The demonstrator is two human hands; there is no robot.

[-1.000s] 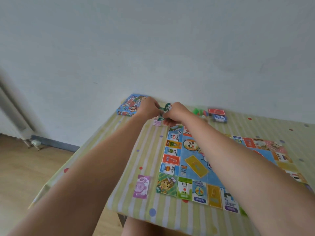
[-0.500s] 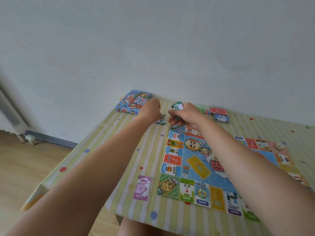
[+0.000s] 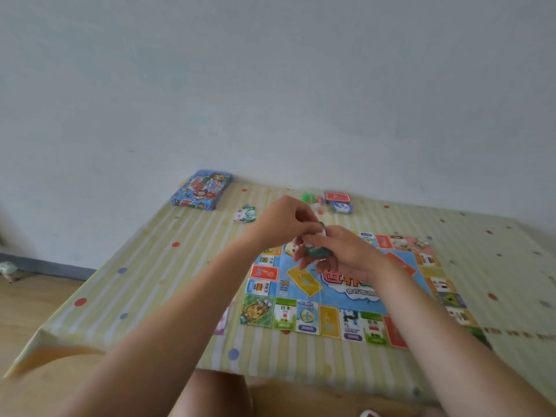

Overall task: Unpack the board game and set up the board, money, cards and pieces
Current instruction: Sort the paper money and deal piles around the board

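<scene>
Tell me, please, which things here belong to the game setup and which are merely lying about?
Job: board, game box, green note bundle gripped by left hand and right hand, green note pile, purple note, red deck, blue deck, green pieces.
Lying about: small object on the floor, spotted tablecloth.

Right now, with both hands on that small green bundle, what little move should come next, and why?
Probably peel one note off and lay it on the green pile beside the board: the left hand and right hand both pinch the green bundle above it, so sorting looks unfinished.
</scene>
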